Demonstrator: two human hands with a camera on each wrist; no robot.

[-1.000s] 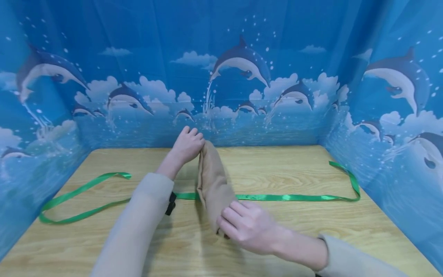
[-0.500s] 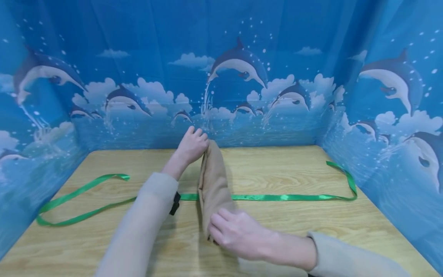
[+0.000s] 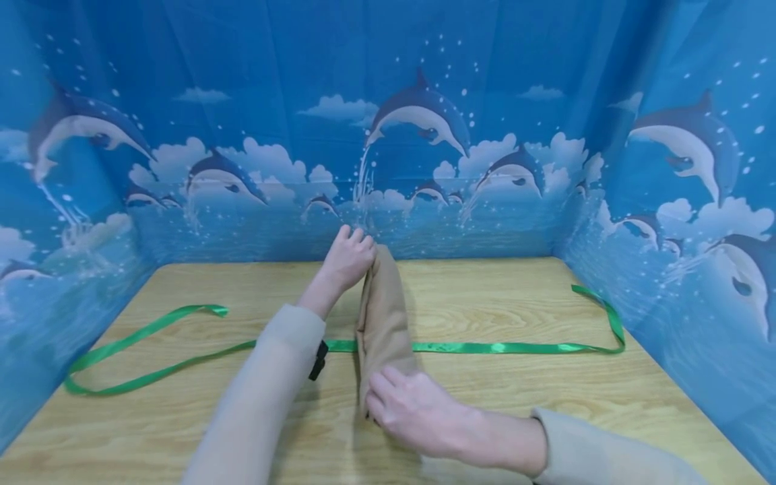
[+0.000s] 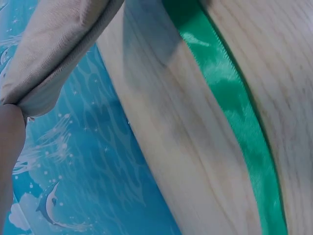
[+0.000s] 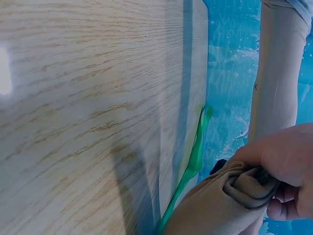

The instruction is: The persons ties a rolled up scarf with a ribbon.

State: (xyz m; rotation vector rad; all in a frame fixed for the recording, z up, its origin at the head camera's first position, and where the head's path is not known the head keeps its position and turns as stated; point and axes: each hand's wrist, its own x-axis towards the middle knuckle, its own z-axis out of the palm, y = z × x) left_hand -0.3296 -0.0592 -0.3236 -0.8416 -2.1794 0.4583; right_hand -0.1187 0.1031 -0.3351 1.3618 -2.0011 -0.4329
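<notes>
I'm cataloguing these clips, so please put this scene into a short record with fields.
Item in hand: cloth, brown, rolled up lengthwise
Left hand: grips the cloth's far end
Right hand: grips the cloth's near end
Ribbon: green, untied, running crosswise behind or under the cloth, both ends bent back
Surface: table, wood-grained
Backdrop: blue, printed with dolphins and clouds
Unclear: whether the cloth touches the table
</notes>
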